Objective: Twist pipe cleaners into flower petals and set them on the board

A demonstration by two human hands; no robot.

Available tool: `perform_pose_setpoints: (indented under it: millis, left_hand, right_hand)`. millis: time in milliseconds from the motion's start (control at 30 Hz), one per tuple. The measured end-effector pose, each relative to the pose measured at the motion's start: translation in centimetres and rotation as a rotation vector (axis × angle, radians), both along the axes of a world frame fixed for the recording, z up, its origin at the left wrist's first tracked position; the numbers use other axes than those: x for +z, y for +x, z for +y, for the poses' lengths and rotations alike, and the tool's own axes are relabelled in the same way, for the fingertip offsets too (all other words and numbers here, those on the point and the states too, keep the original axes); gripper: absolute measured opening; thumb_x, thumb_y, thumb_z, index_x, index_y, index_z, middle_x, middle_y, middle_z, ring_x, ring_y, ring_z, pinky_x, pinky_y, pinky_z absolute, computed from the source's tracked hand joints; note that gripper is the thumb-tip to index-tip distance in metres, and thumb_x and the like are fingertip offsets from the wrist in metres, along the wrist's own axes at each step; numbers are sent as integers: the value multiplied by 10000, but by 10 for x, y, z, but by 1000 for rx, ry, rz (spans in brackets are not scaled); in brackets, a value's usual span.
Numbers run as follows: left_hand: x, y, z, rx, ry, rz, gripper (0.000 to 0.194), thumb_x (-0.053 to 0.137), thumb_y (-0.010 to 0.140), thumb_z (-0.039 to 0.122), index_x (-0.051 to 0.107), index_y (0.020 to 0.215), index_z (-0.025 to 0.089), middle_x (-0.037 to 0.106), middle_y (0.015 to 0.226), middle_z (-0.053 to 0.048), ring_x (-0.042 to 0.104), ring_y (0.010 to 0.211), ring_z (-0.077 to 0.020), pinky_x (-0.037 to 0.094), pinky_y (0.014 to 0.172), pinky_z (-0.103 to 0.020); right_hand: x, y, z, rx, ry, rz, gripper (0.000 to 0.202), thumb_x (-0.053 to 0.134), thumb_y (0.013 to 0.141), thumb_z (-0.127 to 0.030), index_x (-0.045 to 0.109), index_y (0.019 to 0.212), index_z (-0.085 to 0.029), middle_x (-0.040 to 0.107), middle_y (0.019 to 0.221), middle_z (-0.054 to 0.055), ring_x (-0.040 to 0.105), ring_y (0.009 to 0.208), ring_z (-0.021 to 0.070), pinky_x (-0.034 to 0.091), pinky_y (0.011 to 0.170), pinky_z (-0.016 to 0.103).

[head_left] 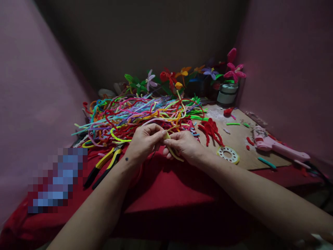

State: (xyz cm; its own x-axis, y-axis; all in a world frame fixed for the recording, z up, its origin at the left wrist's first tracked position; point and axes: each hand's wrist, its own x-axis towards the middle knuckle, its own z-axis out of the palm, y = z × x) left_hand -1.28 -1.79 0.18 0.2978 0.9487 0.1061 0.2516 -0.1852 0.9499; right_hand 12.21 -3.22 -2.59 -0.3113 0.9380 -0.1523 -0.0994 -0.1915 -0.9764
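Observation:
Both of my hands meet in the middle of the view, above the front edge of a red cloth (166,189). My left hand (145,140) pinches a yellow pipe cleaner (174,153) between thumb and fingers. Against it, my right hand (186,145) has its thumb and fingers closed on the same yellow pipe cleaner, and a loose end hangs below. Just behind the hands spreads a big heap of many-coloured pipe cleaners (135,111). Pliers (104,166) with yellow and black handles lie beside my left wrist.
On the right, a brown board (239,128) bears red pipe-cleaner petals (211,131), a white spool (228,155) and cut scraps. A pink handled tool (281,146) lies at its right edge. Pipe-cleaner flowers (170,77) and a grey pot (227,94) stand behind. A pixelated object (61,178) lies left.

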Motion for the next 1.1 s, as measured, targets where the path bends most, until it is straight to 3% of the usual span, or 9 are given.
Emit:
perform_pose_setpoints:
  millis: [200, 400, 467, 667, 967, 1100]
  left_hand:
    - [-13, 9, 3, 216, 51, -90, 154, 579, 699, 241, 525, 598, 138, 459, 433, 56, 369, 358, -40, 272, 352, -160]
    - [-6, -1, 4, -23, -157, -90, 216, 576, 731, 352, 547, 671, 147, 439, 418, 58, 327, 324, -41, 222, 325, -166]
    - [-4, -3, 4, -43, -157, -65, 232, 574, 733, 363, 544, 658, 146, 431, 401, 57, 313, 315, -40, 205, 321, -168]
    - [-4, 0, 4, 65, -7, -62, 146, 577, 714, 273, 549, 664, 138, 454, 439, 52, 343, 344, -44, 227, 346, -178]
    - [-15, -1, 6, 28, 210, 62, 49, 511, 748, 212, 519, 736, 165, 488, 609, 32, 438, 516, -78, 362, 488, -188]
    - [-20, 1, 6, 64, 298, 21, 59, 508, 751, 196, 495, 809, 188, 476, 651, 34, 456, 561, -85, 379, 521, -186]
  right_hand:
    - [-8, -4, 3, -99, 205, -141, 199, 587, 748, -265, 562, 601, -133, 571, 457, -13, 482, 344, 63, 348, 354, 164]
    - [-5, -2, 2, -14, 5, -38, 159, 541, 779, -214, 586, 656, -124, 574, 451, -16, 500, 331, 75, 373, 340, 166]
    - [-3, 0, 1, 18, -26, -3, 148, 530, 788, -200, 595, 684, -116, 584, 470, -8, 513, 345, 74, 380, 342, 159]
    - [1, -1, -2, 56, 29, 96, 171, 500, 828, -219, 566, 706, -119, 609, 530, 5, 552, 412, 73, 439, 416, 162]
    - [-1, -5, -1, 21, 19, -9, 159, 540, 766, -128, 538, 608, -115, 590, 498, -1, 533, 390, 70, 434, 403, 162]
    - [-1, -3, -1, 33, 33, -14, 165, 516, 752, -100, 533, 589, -116, 595, 490, 3, 530, 377, 72, 431, 399, 163]
